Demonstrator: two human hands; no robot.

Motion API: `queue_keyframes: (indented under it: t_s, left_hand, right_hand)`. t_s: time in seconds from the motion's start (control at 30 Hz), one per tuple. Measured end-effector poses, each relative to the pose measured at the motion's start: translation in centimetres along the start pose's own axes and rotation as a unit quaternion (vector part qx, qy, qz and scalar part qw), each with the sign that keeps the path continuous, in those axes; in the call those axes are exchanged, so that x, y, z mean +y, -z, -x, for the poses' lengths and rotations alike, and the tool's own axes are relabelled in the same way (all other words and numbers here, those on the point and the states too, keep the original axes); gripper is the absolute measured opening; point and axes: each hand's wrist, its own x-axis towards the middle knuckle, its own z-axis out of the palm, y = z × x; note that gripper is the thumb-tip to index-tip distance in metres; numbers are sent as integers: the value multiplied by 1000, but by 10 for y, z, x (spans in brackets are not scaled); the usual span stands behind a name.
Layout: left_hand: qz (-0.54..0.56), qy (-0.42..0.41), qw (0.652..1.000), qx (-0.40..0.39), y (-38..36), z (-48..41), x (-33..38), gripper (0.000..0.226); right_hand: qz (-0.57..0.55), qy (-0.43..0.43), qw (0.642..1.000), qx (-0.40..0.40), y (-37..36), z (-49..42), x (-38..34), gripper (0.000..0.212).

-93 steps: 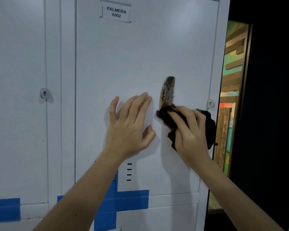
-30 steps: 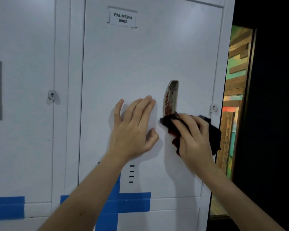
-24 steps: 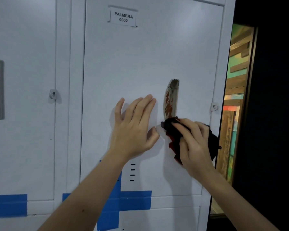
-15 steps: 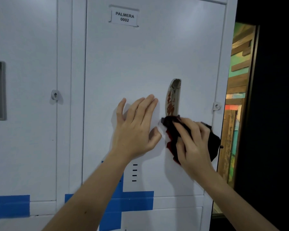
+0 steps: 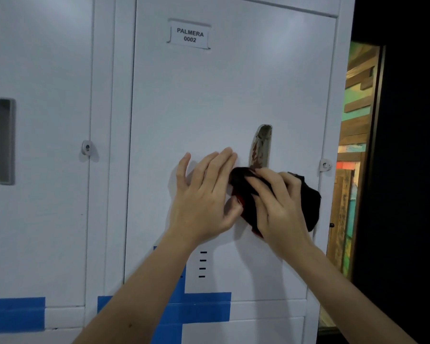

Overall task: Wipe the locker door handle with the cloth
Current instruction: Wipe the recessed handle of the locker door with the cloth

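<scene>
Head view from my remote station: right hand clutches the dark cloth against the lower end of the handle, left hand flat-fingered on the locker door; I'd press firmly, stroking up its stained upper part.

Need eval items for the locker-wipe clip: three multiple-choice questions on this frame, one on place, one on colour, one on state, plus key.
1. Where is the cloth relative to the handle? A: over its lower end. B: above its top. C: on the neighbouring locker.
2. What colour are the bands low on the lockers? A: red. B: blue. C: yellow.
3. How is the left hand? A: fingers straight, flat on the door. B: curled round the cloth. C: clenched, empty.

Key: A, the right hand holds the cloth on the handle's bottom and the top shows bare. B, the bands are plainly blue. A, its fingers lie straight against the door.
</scene>
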Motion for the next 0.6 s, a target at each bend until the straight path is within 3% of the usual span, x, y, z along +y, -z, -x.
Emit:
queue_keyframes:
  t_s: [0.33,0.5,0.6]
  left_hand:
    - [7,-2,1000,1,0,-1,0,61]
    - [-5,-4,1000,1,0,0,-1,63]
    - [-1,-2,1000,0,0,1,0,62]
  right_hand:
    - [0,-21,1000,22,-3,-16,1,49]
    - [9,-7,1000,20,-5,-27,12,30]
    - [4,-26,999,22,-6,-23,6,37]
